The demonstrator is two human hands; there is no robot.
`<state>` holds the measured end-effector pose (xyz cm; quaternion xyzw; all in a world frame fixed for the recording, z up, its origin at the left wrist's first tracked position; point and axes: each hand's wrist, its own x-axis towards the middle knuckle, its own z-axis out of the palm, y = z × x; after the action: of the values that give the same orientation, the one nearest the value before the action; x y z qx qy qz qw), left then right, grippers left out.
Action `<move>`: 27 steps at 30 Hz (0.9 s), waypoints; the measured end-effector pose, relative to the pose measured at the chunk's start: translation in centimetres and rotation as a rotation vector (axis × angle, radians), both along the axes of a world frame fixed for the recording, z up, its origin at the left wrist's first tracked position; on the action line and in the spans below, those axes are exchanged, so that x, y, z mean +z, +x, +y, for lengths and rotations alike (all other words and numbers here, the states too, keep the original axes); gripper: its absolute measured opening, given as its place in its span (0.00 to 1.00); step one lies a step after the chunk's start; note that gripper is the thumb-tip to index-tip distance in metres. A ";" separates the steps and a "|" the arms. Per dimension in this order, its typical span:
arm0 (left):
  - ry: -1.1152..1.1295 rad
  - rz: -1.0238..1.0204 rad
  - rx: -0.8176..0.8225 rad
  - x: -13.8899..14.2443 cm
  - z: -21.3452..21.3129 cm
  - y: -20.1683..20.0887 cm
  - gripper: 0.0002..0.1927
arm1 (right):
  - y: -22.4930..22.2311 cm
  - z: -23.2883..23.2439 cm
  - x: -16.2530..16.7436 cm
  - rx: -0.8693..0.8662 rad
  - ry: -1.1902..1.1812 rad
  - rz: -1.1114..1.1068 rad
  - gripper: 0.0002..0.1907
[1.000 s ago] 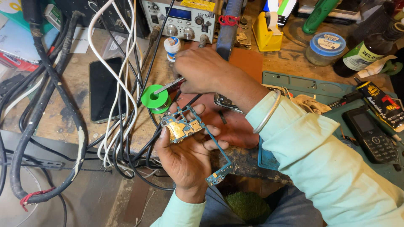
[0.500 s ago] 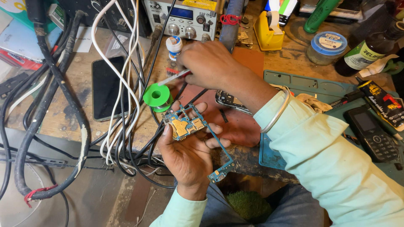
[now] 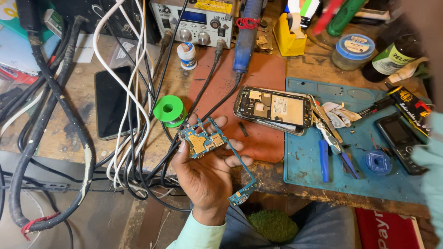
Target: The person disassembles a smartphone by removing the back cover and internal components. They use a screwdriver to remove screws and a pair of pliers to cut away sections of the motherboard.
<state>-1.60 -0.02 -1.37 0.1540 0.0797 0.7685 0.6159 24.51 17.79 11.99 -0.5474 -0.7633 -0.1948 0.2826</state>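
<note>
Cluttered bench (image 3: 69,138) lay under us. Our left hand (image 3: 205,177) closed its fingers (image 3: 235,146) around a thin, light, breakable circuit board (image 3: 202,142) by its edges; right hand (image 3: 427,157) mostly hidden, we couldn't tell.

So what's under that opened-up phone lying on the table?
The opened phone body lies on a reddish-brown mat, near the blue work mat. A black cable runs up to its left edge. Whatever lies directly beneath the phone is covered.
</note>
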 end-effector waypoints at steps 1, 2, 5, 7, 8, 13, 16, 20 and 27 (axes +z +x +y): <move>-0.006 0.007 -0.004 0.0 0.0 -0.1 0.30 | 2.0 -0.2 -1.4 -0.091 -0.051 0.024 0.08; -0.011 0.014 -0.007 0.1 0.0 -0.1 0.30 | 3.7 -0.4 -2.7 -0.172 -0.103 0.048 0.08; -0.019 0.032 -0.014 0.2 0.1 -0.3 0.29 | 8.9 -2.0 -4.2 -0.346 -0.248 0.111 0.09; -0.025 0.042 -0.012 0.3 0.2 -0.3 0.29 | 10.8 -3.0 -4.8 -0.398 -0.298 0.145 0.09; -0.029 0.047 -0.010 0.3 0.3 -0.3 0.30 | 11.4 -3.3 -5.1 -0.412 -0.314 0.160 0.09; -0.041 0.096 0.021 0.7 0.1 -0.2 0.32 | 12.7 -3.0 -6.9 -0.437 -0.351 0.205 0.10; -0.057 0.134 0.031 0.8 0.0 -0.2 0.33 | 13.7 -3.2 -7.6 -0.441 -0.357 0.223 0.11; -0.051 0.146 0.031 0.9 -0.1 -0.3 0.34 | 14.0 -4.6 -8.0 -0.445 -0.358 0.238 0.11; -0.030 0.124 -0.001 0.8 -0.3 -0.4 0.34 | 11.5 -8.1 -8.9 -0.449 -0.356 0.264 0.13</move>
<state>-2.02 -0.34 -0.57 0.1924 0.1292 0.7560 0.6122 36.05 9.72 3.09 -0.7637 -0.6021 -0.0431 0.2290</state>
